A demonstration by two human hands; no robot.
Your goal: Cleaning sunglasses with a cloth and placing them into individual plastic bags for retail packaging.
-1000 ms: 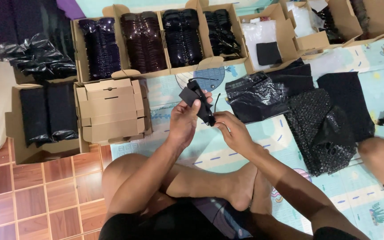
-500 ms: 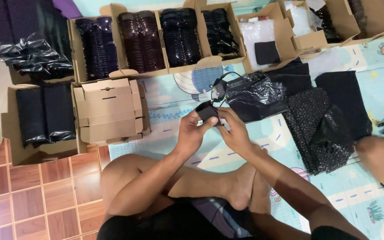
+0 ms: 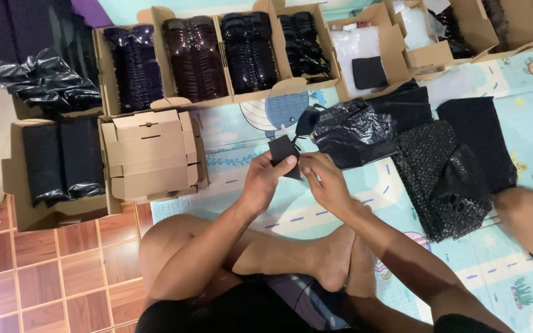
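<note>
Folded cardboard box [image 3: 153, 154] sits closed on the left. Just right of it, the left hand [image 3: 265, 183] pinches a small black pouch [image 3: 284, 152] over the play mat [image 3: 316, 209], and the right hand [image 3: 327, 183] grips its lower edge too. Crinkly black bag [image 3: 356, 131] lies beyond.

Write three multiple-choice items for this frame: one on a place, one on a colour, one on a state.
1. Where is the small black pouch?
A. Held above the play mat
B. Inside a box
C. On the wooden floor

2. What colour is the shiny plastic bag beyond the hands?
A. White
B. Black
C. Red

3. How is the folded cardboard box beside the left hand?
A. Crushed flat
B. Open and full
C. Closed

Answers: 1 A, both the left hand and the right hand pinch it over the mat. 2 B, it is glossy black. 3 C, its flaps are tucked shut.
</note>
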